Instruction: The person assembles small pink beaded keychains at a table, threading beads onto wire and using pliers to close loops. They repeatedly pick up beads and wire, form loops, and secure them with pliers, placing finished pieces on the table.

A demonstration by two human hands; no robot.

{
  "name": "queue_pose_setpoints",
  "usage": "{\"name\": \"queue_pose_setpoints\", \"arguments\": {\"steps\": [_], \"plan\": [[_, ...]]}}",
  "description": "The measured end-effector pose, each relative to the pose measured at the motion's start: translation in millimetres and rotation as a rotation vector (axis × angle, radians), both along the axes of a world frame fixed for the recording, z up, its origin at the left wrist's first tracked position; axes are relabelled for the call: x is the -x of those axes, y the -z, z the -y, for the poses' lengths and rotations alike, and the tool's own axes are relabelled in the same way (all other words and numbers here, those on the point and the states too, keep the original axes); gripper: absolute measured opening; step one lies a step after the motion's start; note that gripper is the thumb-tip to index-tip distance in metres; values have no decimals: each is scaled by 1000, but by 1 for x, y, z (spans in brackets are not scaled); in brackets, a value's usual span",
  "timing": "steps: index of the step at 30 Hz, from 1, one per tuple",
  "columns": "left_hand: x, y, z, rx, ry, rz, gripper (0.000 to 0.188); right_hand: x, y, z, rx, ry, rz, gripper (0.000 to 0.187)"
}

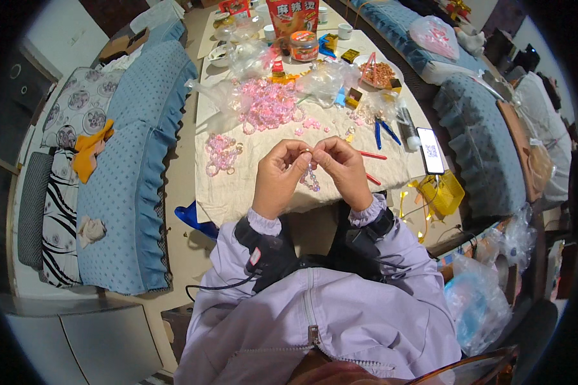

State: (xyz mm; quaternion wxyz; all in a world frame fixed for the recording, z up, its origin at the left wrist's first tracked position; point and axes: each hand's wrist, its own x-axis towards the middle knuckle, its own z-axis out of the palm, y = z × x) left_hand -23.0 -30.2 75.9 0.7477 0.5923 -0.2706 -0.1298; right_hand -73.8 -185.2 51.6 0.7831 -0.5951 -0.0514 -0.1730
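Above the near edge of the cloth-covered table, my left hand (pixel 278 178) and my right hand (pixel 345 172) meet fingertip to fingertip. Both are closed in a pinch on a beaded bracelet (pixel 311 181), whose string of clear, pale purple beads hangs below the fingers. A small gold-coloured bit shows at the pinch, too small to name. To the left of my left hand lies a small group of pink beaded bracelets (pixel 221 155). Farther off sits a large heap of pink beads (pixel 268 106). Thin red-handled tools (pixel 373 155) lie just past my right hand.
Blue-handled pliers (pixel 386 132), a lit phone (pixel 431 151) on a cable and a plate of brown beads or nuts (pixel 377 74) are at the right. Clear bags, a jar (pixel 304 47) and a red packet (pixel 293 18) stand farther back. A yellow basket (pixel 444 194) sits below the table's right edge.
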Motion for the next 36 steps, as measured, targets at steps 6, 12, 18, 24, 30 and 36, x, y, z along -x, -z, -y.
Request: {"name": "queue_pose_setpoints", "arguments": {"steps": [6,12,18,24,30,36], "plan": [[-1,-4,1,-40,-65,82,13,4,-4,-1,50,-3,5,13],[-3,-7,-1,-107,-126,58,11,0,-5,-4,94,78,17,13],[-7,-6,-2,-119,-152,93,10,2,-4,-8,39,100,8,12],[-8,-4,-3,-63,-119,-2,12,5,-6,-7,33,71,-28,13],[-8,0,-3,-68,-101,-26,12,4,-6,-7,182,143,12,12],[-9,2,-4,-90,-101,-15,12,8,-13,-6,466,301,2,11]]}}
